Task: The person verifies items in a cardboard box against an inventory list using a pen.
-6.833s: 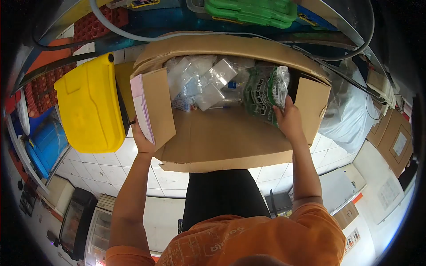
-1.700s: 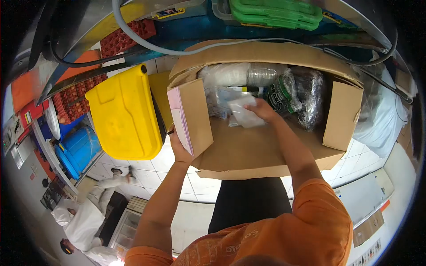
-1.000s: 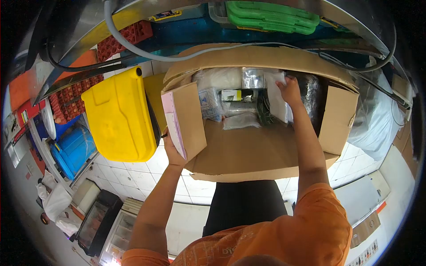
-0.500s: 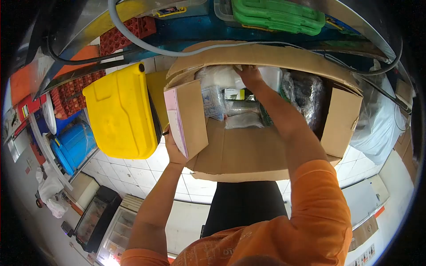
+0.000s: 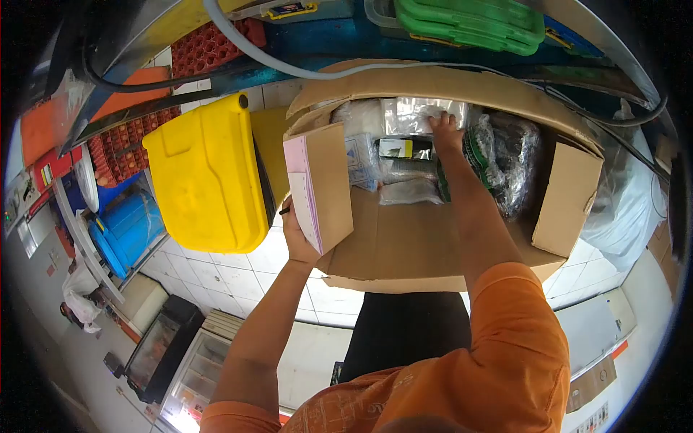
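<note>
A large open cardboard box holds several plastic-wrapped packs. Inside it my right hand rests with fingers apart on a clear plastic pack at the back. Below that pack lie a black, white and yellow packet and a silvery pack. Clear-wrapped bundles fill the right part. At the box's left flap, my left hand is wrapped round pink and white papers and a dark pen, with the papers against the flap.
A yellow lidded bin stands left of the box. Farther left are a blue container and red egg trays. A grey cable crosses above the box. Green lidded containers sit at the top; a translucent bag is at the right.
My right hand has moved from the back of the box onto the clear pack, which now lies flatter and farther in view. The whole view has shifted slightly.
</note>
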`<action>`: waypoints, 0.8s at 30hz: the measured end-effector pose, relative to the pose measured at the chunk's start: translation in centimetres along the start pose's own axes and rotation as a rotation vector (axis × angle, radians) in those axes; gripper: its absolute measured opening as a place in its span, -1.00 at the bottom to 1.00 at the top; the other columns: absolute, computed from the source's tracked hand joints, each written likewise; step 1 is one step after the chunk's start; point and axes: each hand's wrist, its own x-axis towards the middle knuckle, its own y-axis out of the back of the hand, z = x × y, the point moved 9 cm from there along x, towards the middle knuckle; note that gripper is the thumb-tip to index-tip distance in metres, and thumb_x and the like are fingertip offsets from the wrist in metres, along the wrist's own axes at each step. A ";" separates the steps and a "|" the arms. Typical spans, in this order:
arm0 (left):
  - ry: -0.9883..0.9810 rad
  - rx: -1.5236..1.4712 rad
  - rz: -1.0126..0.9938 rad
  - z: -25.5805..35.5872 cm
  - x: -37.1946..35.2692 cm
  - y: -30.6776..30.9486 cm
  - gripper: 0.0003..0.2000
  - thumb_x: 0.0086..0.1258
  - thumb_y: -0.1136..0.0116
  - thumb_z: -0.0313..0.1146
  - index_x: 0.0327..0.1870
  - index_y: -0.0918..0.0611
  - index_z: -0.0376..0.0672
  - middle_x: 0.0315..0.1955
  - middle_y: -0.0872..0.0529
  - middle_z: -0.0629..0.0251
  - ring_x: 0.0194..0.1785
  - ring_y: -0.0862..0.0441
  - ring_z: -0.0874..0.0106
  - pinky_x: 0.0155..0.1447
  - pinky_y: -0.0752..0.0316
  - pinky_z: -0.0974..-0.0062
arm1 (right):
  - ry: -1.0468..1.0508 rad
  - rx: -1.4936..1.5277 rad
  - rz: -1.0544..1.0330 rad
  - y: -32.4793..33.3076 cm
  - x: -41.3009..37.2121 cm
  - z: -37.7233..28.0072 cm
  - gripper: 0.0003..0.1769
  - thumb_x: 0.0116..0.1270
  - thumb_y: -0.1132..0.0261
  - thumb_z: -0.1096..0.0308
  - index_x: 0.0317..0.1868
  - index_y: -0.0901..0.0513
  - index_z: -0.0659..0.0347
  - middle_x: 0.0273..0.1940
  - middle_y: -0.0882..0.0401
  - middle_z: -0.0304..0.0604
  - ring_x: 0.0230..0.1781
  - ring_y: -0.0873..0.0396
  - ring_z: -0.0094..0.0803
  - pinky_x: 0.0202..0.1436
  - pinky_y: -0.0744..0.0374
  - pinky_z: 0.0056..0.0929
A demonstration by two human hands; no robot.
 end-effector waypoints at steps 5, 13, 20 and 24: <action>0.240 -0.509 0.049 0.1 -0.2 -1.4 -0.83 0.43 0.18 -0.27 -0.17 -0.44 -0.12 -0.17 -0.48 0.35 -0.08 -0.50 0.56 -0.05 -0.49 0.59 | -0.040 -0.056 0.030 0.9 -1.4 -0.2 -0.39 0.18 -0.18 0.25 0.25 -0.19 -0.12 0.28 -0.08 -0.10 0.29 -0.12 -0.17 0.18 -0.27 0.12; 0.118 -0.336 0.079 1.0 -0.2 -1.1 -0.82 0.43 0.17 -0.26 -0.15 -0.44 -0.13 -0.23 -0.57 0.35 -0.17 -0.56 0.53 -0.10 -0.52 0.58 | 0.213 1.148 -0.136 2.4 0.0 -14.5 -0.25 0.02 -0.36 0.01 0.16 -0.32 0.21 -0.11 -0.47 0.20 -0.08 -0.48 -0.02 -0.05 -0.49 -0.18; 0.169 -0.454 -0.025 1.0 -0.1 -1.7 -0.78 0.40 0.09 -0.26 -0.07 -0.44 -0.17 -0.21 -0.56 0.32 -0.14 -0.55 0.53 -0.10 -0.51 0.58 | -0.041 1.387 -0.142 -1.4 8.2 -23.1 -0.40 0.10 -0.26 0.07 0.08 -0.46 0.29 -0.03 -0.53 0.07 -0.15 -0.56 -0.20 -0.09 -0.52 -0.38; -0.399 0.525 -0.091 6.1 -1.0 -2.7 -0.79 0.41 0.11 -0.27 -0.07 -0.44 -0.16 -0.18 -0.55 0.32 -0.13 -0.55 0.52 -0.08 -0.51 0.57 | -0.026 1.770 -0.286 0.9 2.2 -20.1 -0.64 0.16 -0.15 0.32 -0.02 -0.52 0.22 -0.16 -0.57 -0.14 -0.32 -0.56 -0.32 -0.23 -0.53 -0.42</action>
